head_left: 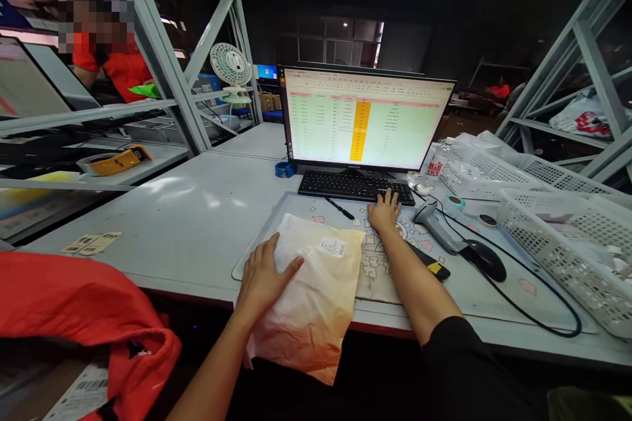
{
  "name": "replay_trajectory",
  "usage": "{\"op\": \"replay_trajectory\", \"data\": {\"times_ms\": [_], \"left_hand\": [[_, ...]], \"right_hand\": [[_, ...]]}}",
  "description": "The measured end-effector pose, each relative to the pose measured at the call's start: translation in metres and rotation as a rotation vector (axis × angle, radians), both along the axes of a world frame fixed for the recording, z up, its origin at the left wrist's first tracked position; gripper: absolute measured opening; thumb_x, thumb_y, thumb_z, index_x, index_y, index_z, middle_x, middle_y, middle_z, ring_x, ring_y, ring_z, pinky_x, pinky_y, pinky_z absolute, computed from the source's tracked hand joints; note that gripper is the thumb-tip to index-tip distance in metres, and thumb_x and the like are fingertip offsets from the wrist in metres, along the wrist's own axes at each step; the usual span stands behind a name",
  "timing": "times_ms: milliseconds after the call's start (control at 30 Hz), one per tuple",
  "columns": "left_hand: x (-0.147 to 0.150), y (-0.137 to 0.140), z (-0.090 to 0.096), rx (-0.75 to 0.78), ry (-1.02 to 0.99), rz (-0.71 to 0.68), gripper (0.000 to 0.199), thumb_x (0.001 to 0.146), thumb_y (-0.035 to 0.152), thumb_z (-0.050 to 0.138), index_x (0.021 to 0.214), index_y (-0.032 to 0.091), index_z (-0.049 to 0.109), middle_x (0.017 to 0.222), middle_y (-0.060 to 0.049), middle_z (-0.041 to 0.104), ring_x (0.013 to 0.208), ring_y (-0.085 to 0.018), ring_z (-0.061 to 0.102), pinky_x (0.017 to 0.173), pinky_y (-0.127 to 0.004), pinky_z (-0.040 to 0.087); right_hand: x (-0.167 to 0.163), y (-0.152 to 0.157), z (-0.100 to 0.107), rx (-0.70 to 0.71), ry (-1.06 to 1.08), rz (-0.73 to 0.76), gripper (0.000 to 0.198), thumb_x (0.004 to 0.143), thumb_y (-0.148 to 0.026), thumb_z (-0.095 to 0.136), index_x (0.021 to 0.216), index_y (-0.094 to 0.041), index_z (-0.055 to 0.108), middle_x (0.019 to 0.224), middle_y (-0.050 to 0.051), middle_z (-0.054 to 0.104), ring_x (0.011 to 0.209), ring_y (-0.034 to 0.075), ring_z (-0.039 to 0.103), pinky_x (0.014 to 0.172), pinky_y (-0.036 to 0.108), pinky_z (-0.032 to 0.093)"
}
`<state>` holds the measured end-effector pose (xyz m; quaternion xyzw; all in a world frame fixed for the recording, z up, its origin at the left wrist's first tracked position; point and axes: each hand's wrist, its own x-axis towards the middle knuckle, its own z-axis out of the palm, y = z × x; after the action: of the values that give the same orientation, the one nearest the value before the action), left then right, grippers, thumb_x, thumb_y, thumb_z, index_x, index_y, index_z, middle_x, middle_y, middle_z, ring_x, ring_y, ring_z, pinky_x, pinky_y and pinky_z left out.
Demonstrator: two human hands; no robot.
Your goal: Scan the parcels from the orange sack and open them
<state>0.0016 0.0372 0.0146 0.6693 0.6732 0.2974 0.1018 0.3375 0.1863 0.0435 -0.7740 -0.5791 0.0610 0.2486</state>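
A white plastic mailer bag (pixel 316 289) with orange tones and a small printed label (pixel 333 247) lies over the table's front edge, its lower end hanging off. My left hand (pixel 264 276) rests on the bag's left side, fingers stretched out and thumb apart on top. On the right part of the black keyboard (pixel 340 186), my right hand (pixel 385 212) lies with spread fingers touching the keys. Behind it stands a monitor (pixel 390 125) showing a spreadsheet with an orange column. A black pen (pixel 340 208) sits on the desk mat between my hands.
Right of my forearm are a grey barcode scanner (pixel 437 227), a black mouse (pixel 485 260) and a dark phone-like object (pixel 429 262). White perforated baskets (pixel 557 243) line the right side. A red bag (pixel 74 302) is at lower left. A person (pixel 116 66) stands beyond the metal frame.
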Motion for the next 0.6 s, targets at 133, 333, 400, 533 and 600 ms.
{"op": "replay_trajectory", "data": {"times_ms": [133,333,400,533,600], "left_hand": [[-0.001,-0.001,-0.001,0.025,-0.051,-0.004,0.087,0.094,0.067,0.059,0.163,0.019,0.040,0.159,-0.018,0.050,0.148,-0.041,0.048,0.124,-0.058,0.041],[-0.005,-0.008,-0.008,0.254,-0.103,-0.092,0.088,0.093,0.067,0.066,0.162,0.021,0.037,0.158,-0.018,0.049,0.146,-0.041,0.050,0.122,-0.062,0.044],[-0.008,-0.013,-0.010,0.331,-0.131,-0.157,0.088,0.092,0.069,0.068,0.161,0.024,0.038,0.155,-0.017,0.051,0.144,-0.041,0.052,0.120,-0.061,0.046],[-0.012,-0.019,-0.016,0.408,-0.196,-0.251,0.087,0.092,0.075,0.069,0.159,0.027,0.040,0.150,-0.016,0.055,0.140,-0.038,0.056,0.117,-0.060,0.050],[-0.009,-0.020,-0.016,0.408,-0.199,-0.293,0.087,0.092,0.077,0.067,0.158,0.028,0.041,0.150,-0.016,0.055,0.140,-0.038,0.056,0.118,-0.060,0.049]], "right_hand": [[-0.009,-0.006,0.016,0.039,0.117,0.112,0.062,0.107,-0.030,0.043,0.163,-0.002,0.040,0.181,0.022,0.005,0.167,0.040,-0.002,0.130,0.062,0.018],[-0.055,-0.040,0.048,-0.112,0.344,0.607,0.056,0.107,-0.059,0.054,0.146,-0.020,0.064,0.137,0.014,0.071,0.127,0.031,0.065,0.106,0.043,0.056],[-0.069,-0.059,0.053,-0.218,0.422,0.776,0.051,0.103,-0.058,0.064,0.137,-0.020,0.068,0.130,0.011,0.072,0.116,0.030,0.069,0.099,0.044,0.060],[-0.084,-0.101,0.060,-0.308,0.498,0.906,0.043,0.103,-0.047,0.071,0.132,-0.016,0.068,0.133,0.008,0.068,0.115,0.030,0.069,0.097,0.047,0.061],[-0.085,-0.121,0.064,-0.302,0.518,0.908,0.043,0.103,-0.046,0.071,0.133,-0.015,0.068,0.134,0.008,0.067,0.116,0.031,0.068,0.097,0.047,0.061]]}}
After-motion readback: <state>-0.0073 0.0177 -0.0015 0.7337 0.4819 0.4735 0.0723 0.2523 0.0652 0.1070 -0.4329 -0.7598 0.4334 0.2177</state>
